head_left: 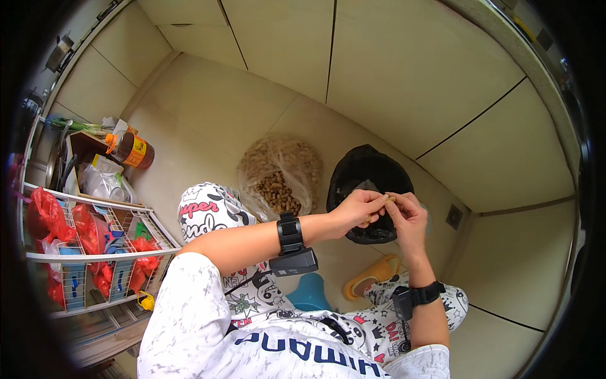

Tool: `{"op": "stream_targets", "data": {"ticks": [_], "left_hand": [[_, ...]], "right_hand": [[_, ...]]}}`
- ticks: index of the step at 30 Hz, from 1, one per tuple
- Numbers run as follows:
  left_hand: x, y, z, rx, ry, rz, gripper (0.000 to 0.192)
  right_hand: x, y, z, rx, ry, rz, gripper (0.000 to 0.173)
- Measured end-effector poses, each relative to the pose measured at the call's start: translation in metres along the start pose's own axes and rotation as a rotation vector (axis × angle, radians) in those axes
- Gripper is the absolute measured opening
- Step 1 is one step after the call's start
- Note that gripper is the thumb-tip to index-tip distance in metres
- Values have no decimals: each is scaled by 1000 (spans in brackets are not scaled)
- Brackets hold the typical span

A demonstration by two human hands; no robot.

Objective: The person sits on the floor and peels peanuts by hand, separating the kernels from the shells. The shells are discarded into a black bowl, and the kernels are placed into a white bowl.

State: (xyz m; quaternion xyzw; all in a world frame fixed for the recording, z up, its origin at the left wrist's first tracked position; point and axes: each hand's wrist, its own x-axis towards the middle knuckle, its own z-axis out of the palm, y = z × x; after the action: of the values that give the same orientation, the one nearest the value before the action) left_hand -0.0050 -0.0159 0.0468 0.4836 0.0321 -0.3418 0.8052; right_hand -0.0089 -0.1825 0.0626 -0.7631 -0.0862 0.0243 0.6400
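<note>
My left hand (360, 211) and my right hand (408, 213) meet over a bin lined with a black plastic bag (350, 170). Between their fingertips they grip a small pale-brown peanut pod (390, 199). Another pod seems to lie in the curled fingers of my left hand, partly hidden. To the left of the bin, a clear plastic bag (255, 156) full of unshelled peanuts (278, 192) rests open on the floor. A grey scrap shows inside the bin; the rest of its contents is too dark to tell.
A wire rack (90, 258) with red plastic bags (49, 218) stands at the left. Near it are a bottle of brown liquid (131, 149) and a box of packages (102, 177). A blue plastic stool (310, 291) is beneath me. Pale cabinets (402, 71) border the floor; a drain (454, 216) lies at the right.
</note>
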Motion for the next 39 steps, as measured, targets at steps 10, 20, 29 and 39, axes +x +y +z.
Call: {"op": "stream_targets", "data": {"ticks": [10, 20, 29, 39], "left_hand": [[1, 0, 7, 278, -30, 323, 42], [-8, -4, 16, 458, 111, 576, 24], [6, -2, 0, 160, 72, 134, 44], [7, -8, 2, -72, 27, 35, 41]], "right_hand": [[-1, 3, 0, -66, -37, -37, 5], [-6, -10, 10, -268, 70, -176, 7], [1, -5, 7, -447, -79, -230, 7], [1, -9, 11, -313, -12, -158, 8]]}}
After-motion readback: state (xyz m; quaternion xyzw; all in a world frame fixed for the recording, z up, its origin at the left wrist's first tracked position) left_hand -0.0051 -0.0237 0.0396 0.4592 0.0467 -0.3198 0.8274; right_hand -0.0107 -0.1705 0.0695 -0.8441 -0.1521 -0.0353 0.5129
